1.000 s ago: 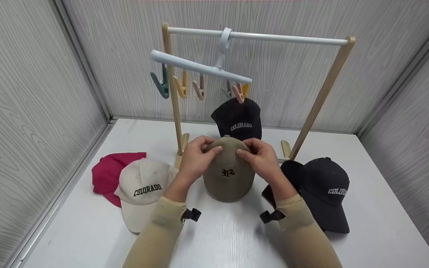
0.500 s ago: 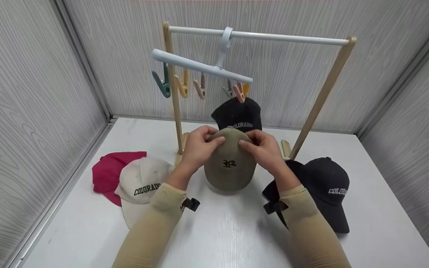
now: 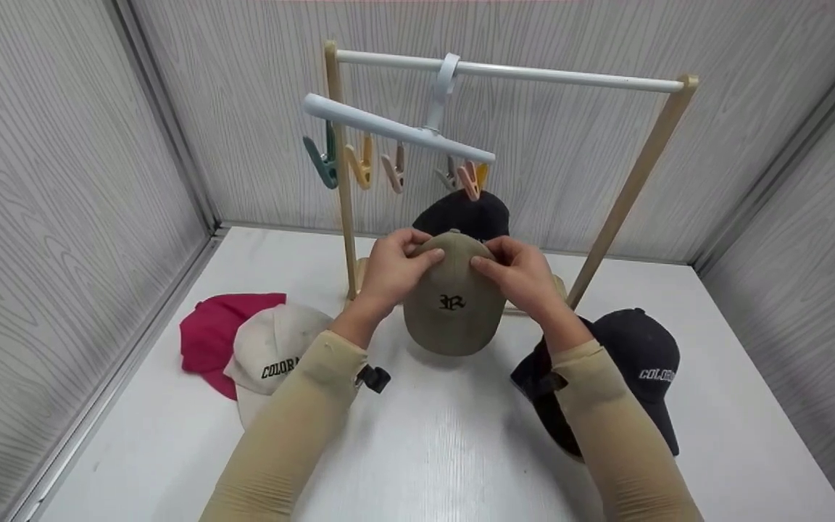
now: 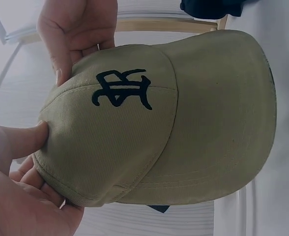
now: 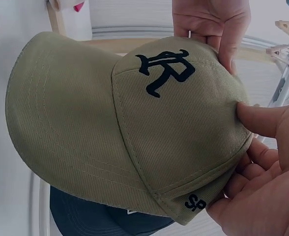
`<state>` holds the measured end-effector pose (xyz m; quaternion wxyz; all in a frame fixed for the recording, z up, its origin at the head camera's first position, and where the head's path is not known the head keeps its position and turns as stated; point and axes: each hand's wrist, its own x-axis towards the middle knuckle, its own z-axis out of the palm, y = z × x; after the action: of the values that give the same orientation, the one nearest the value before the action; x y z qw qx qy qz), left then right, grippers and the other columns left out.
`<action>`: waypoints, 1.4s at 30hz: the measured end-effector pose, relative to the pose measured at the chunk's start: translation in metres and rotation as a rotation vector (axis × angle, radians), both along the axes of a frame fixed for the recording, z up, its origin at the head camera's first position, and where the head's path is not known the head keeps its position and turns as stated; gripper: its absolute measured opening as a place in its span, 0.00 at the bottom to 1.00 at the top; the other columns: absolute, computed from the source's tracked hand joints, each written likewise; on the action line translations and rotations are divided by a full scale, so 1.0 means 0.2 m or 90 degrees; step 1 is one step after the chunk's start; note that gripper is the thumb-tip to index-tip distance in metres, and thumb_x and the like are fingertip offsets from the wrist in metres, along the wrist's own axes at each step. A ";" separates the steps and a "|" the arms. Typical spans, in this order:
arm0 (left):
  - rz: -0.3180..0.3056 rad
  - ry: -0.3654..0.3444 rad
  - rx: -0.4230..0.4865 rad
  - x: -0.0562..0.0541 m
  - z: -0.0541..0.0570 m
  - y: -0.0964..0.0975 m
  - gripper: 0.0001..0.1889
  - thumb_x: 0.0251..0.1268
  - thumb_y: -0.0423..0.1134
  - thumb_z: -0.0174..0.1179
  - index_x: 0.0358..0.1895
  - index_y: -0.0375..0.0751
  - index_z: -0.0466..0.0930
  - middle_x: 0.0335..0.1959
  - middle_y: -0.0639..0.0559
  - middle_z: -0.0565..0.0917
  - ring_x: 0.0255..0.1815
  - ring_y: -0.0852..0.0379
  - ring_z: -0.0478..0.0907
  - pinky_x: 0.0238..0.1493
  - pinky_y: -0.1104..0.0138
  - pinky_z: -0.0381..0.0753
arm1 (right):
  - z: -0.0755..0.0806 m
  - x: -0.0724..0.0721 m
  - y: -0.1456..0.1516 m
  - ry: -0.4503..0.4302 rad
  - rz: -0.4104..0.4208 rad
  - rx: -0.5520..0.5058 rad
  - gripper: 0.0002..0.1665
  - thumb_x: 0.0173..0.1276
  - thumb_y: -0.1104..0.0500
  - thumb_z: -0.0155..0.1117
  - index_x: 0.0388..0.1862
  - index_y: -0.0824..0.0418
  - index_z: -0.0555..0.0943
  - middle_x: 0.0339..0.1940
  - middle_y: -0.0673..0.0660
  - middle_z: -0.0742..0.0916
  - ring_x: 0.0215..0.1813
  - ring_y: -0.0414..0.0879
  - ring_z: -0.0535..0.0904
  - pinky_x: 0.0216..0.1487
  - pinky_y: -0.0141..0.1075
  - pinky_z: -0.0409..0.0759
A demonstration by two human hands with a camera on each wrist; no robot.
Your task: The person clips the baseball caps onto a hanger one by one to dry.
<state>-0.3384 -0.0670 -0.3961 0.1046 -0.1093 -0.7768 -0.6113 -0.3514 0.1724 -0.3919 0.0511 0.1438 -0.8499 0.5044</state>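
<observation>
An olive baseball cap (image 3: 454, 319) with a dark embroidered letter hangs between my two hands, brim pointing down toward me. My left hand (image 3: 392, 270) pinches the left of its crown, thumb on the front and fingers behind. On the other side my right hand (image 3: 522, 279) grips the crown the same way; the right wrist view shows that thumb pressing the cloth of the olive cap (image 5: 184, 103). Behind it a black cap (image 3: 464, 214) hangs below a pink clothespin (image 3: 470, 180) and a yellow one, its lower part hidden by the olive cap.
A pale blue clip hanger (image 3: 396, 130) with several clothespins hangs from the white bar (image 3: 570, 76) of a wooden-legged rack. A red cap (image 3: 218, 333) and a cream cap (image 3: 276, 341) lie at left. Dark caps, one a navy cap (image 3: 635, 348), lie at right, partly behind my right sleeve.
Both hands have carried the olive cap upward and away from me, slightly to the right. It now covers the lettering on the hanging black cap.
</observation>
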 end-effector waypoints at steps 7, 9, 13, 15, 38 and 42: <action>-0.011 -0.004 -0.004 -0.05 0.02 0.02 0.14 0.79 0.39 0.72 0.58 0.36 0.87 0.51 0.43 0.92 0.54 0.49 0.87 0.59 0.53 0.86 | 0.02 -0.03 0.02 -0.029 -0.009 -0.005 0.19 0.80 0.50 0.74 0.59 0.62 0.88 0.50 0.58 0.88 0.50 0.52 0.83 0.51 0.43 0.83; -0.012 0.001 -0.006 -0.06 0.03 0.02 0.13 0.79 0.38 0.72 0.58 0.35 0.87 0.51 0.42 0.92 0.54 0.48 0.87 0.58 0.53 0.86 | 0.03 -0.04 0.02 -0.029 -0.009 -0.004 0.19 0.80 0.50 0.74 0.59 0.62 0.88 0.50 0.58 0.89 0.51 0.52 0.83 0.52 0.43 0.83; -0.013 0.006 0.001 -0.09 0.04 0.04 0.13 0.79 0.37 0.72 0.57 0.34 0.88 0.51 0.42 0.92 0.54 0.49 0.87 0.58 0.54 0.85 | 0.04 -0.07 0.03 -0.025 -0.014 0.005 0.19 0.80 0.50 0.74 0.59 0.62 0.88 0.50 0.58 0.89 0.50 0.52 0.83 0.51 0.42 0.82; -0.014 0.007 0.005 -0.10 0.05 0.04 0.12 0.79 0.37 0.72 0.57 0.34 0.88 0.51 0.43 0.92 0.54 0.50 0.87 0.58 0.54 0.85 | 0.05 -0.08 0.04 -0.023 -0.015 0.013 0.19 0.80 0.50 0.74 0.59 0.62 0.88 0.50 0.58 0.89 0.50 0.52 0.83 0.50 0.43 0.82; -0.018 0.009 0.013 -0.19 0.09 0.07 0.14 0.79 0.36 0.72 0.59 0.34 0.86 0.53 0.42 0.91 0.55 0.50 0.87 0.59 0.54 0.85 | 0.12 -0.19 0.07 -0.015 0.005 0.018 0.20 0.79 0.50 0.74 0.58 0.63 0.88 0.47 0.57 0.88 0.48 0.51 0.82 0.50 0.43 0.82; -0.014 0.015 0.015 -0.20 0.09 0.07 0.13 0.78 0.36 0.73 0.58 0.34 0.87 0.52 0.42 0.92 0.54 0.50 0.86 0.57 0.55 0.85 | 0.12 -0.20 0.08 -0.018 0.013 0.019 0.19 0.79 0.49 0.75 0.57 0.62 0.88 0.47 0.57 0.88 0.49 0.51 0.82 0.50 0.43 0.82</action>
<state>-0.3793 -0.0524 -0.3774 0.1080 -0.1238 -0.7672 -0.6200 -0.3923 0.1876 -0.3673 0.0319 0.1461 -0.8566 0.4938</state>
